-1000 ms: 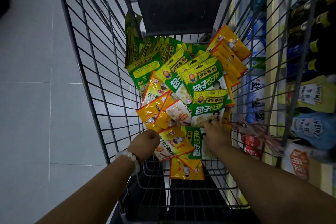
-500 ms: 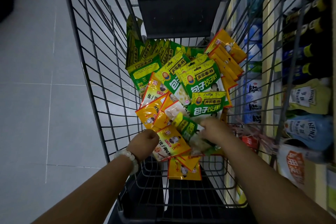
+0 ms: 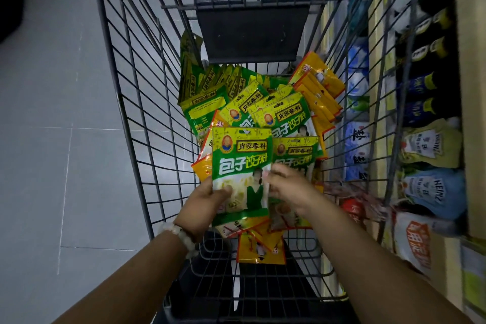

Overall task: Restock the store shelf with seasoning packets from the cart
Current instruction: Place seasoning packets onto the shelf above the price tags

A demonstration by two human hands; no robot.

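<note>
Inside the wire cart (image 3: pixel 147 113) lies a pile of green seasoning packets (image 3: pixel 286 113), with orange-yellow packets (image 3: pixel 318 87) leaning at its right. One green seasoning packet (image 3: pixel 242 163) is raised upright above the pile's near end. My left hand (image 3: pixel 202 205) grips its lower left corner, thumb on the front. My right hand (image 3: pixel 289 189) pinches its right edge with curled fingers. More packets sit partly hidden under both hands. A single orange packet (image 3: pixel 260 252) lies nearest me on the cart floor.
The store shelf (image 3: pixel 378 113) runs along the cart's right side, holding Heinz pouches (image 3: pixel 431 192), dark bottles (image 3: pixel 426 50) and blue-white bags (image 3: pixel 357 144). A black flap (image 3: pixel 252 31) closes the cart's far end. Grey tiled floor (image 3: pixel 52 139) lies to the left.
My right hand drew a green packet out of the pile and raised it upright. My left hand let go of the orange packet and took hold of the green one.
</note>
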